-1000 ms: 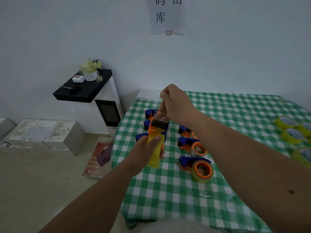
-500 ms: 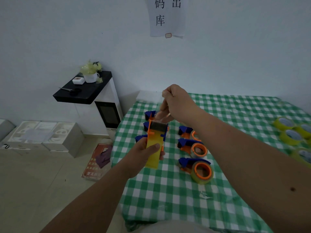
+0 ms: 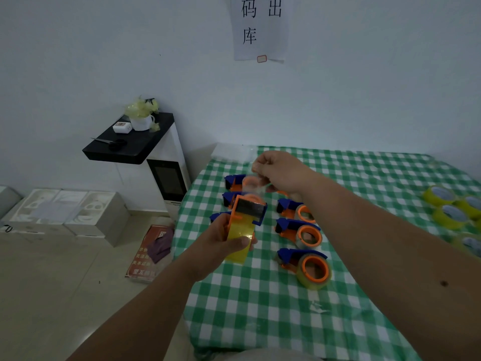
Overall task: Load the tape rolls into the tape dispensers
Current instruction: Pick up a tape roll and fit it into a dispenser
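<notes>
Green-and-white checked cloth table (image 3: 286,321): soft woven gingham, draped over the near edge.
White cabinet with a glossy black top (image 3: 145,142): stands left of the table; a white mug of pale yellow flowers, a small white box and black scissors lie on it.
White paper sign on the wall (image 3: 260,27): printed black characters 码, 出, 库, pinned by a small red-edged tag.
Loaded orange-and-blue plastic dispensers (image 3: 303,264): lie in rows on the cloth, ring-shaped orange hubs wrapped in clear tape.
Spare yellow-green tape rolls (image 3: 447,214): glossy rings, clustered at the table's right edge, well apart from the dispensers.
Held orange plastic tape dispenser with a blue head (image 3: 243,225): raised above the cloth's left part, a yellowish translucent roll seated in it, a dark flat plate at its front.
Left hand (image 3: 221,243): fingers and thumb wrapped round the held dispenser and its roll.
Right hand (image 3: 279,173): fingers curled, pinching the clear tape end (image 3: 256,183), a blurred film drawn up from the dispenser's head.
</notes>
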